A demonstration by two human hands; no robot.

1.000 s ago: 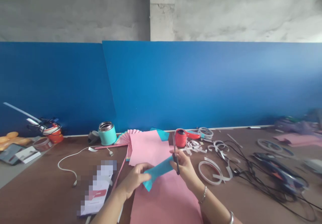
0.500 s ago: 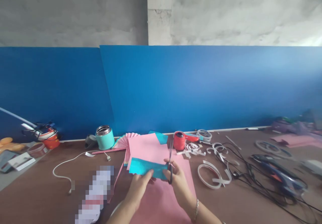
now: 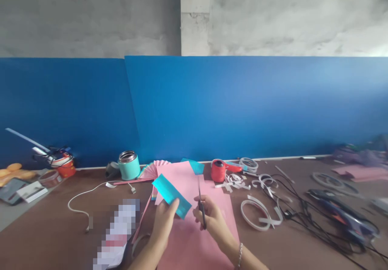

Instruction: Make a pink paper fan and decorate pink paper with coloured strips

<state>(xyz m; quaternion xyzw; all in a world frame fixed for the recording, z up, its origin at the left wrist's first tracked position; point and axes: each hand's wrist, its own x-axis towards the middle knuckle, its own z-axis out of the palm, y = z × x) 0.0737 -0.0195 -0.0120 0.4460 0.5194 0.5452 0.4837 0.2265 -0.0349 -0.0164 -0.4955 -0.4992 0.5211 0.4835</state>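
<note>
A folded strip of blue paper [image 3: 171, 195] is pinched in my left hand [image 3: 165, 217], tilted down toward the right. My right hand [image 3: 212, 219] is closed around the handles of a pair of scissors [image 3: 202, 211], whose blades point up and away. The blades look closed and are apart from the blue paper. Under both hands lie sheets of pink paper [image 3: 194, 241]. Behind the blue strip, another pink sheet [image 3: 178, 169] partly covers a pleated paper fan [image 3: 151, 169] and a second blue piece [image 3: 194, 167].
A turquoise flask [image 3: 129, 167] and a white cable [image 3: 77, 199] lie to the left. Toward the right are a red container [image 3: 218, 171], white paper scraps [image 3: 235, 181], a white strip coil [image 3: 254, 215], black cables [image 3: 306, 217] and a dark tool [image 3: 339, 213]. A blue partition [image 3: 242, 108] stands behind.
The blue paper has turned from nearly level to slanting down rightward. My right hand has let go of its edge and moved away with the scissors. The view has shifted slightly.
</note>
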